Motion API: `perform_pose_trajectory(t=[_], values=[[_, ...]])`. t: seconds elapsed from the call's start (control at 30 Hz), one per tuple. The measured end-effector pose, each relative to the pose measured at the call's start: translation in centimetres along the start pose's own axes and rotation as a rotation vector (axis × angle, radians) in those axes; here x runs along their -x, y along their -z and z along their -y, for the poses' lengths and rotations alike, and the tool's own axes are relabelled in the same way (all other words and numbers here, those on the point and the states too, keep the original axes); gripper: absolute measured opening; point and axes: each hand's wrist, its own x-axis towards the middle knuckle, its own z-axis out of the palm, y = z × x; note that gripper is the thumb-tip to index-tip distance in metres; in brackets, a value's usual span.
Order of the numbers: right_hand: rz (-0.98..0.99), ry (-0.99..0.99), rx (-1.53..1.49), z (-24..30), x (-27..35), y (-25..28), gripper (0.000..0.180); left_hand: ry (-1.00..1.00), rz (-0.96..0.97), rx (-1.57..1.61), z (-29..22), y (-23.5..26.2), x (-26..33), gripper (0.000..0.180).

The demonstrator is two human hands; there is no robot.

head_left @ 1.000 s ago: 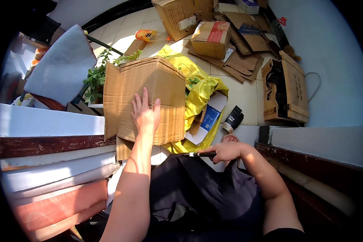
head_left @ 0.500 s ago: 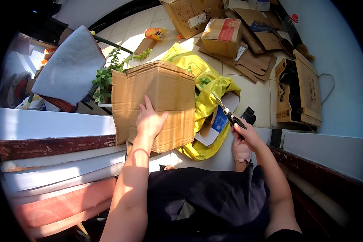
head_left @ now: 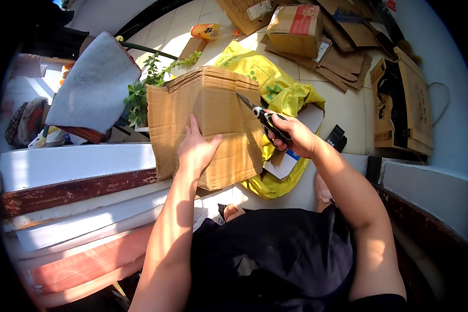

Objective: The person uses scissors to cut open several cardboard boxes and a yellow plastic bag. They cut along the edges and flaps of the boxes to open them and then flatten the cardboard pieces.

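A flattened brown cardboard box [head_left: 226,151] stands in front of me, its side facing up toward me. My left hand [head_left: 196,148] lies on the cardboard with the fingers spread, pressing against its face. In my right hand [head_left: 296,136] is a pair of scissors [head_left: 260,115] with black handles, my fingers wrapped round them. The blades point up and left, over the right part of the cardboard; whether they touch it I cannot tell. Behind and right of the box a yellow plastic bag [head_left: 275,78] lies on the floor, with a white-and-blue piece of card [head_left: 310,118] in its mouth.
Flattened cardboard [head_left: 343,70] and a taped box [head_left: 295,34] lie at the far right, near a wooden crate [head_left: 408,104]. A green plant [head_left: 138,99] and a chair with a pale blue cover [head_left: 96,86] stand left. A small black box [head_left: 336,138] lies right of the bag.
My right hand has brought the scissors left and up, from beside the bag to over the cardboard. My left hand stays on the cardboard, and the view has shifted slightly.
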Motion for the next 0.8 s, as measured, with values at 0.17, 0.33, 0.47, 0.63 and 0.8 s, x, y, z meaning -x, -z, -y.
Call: perform_pose_trajectory(t=[0.17, 0.33, 0.47, 0.63, 0.8], values=[[-0.122, -0.072, 0.129, -0.3, 0.7, -1.7, 0.045, -0.005, -0.05, -0.022, -0.2, -0.5, 0.2, 0.099], [-0.137, -0.097, 0.141, -2.2, 1.6, -2.5, 0.045, 0.003, -0.071, -0.019, -0.3, -1.2, 0.4, 0.097], [-0.069, -0.144, 0.178, -4.6, 2.7, -2.2, 0.047, 0.011, -0.048, 0.001, -0.3, -0.9, 0.5, 0.094], [-0.048, -0.194, 0.184, -4.3, 3.9, -2.6, 0.046, 0.054, -0.027, 0.013, -0.8, -1.0, 0.8, 0.092], [0.01, -0.369, 0.267, -6.4, 5.9, -1.8, 0.049, 0.084, -0.013, 0.033, -1.1, -0.9, 0.4, 0.091]])
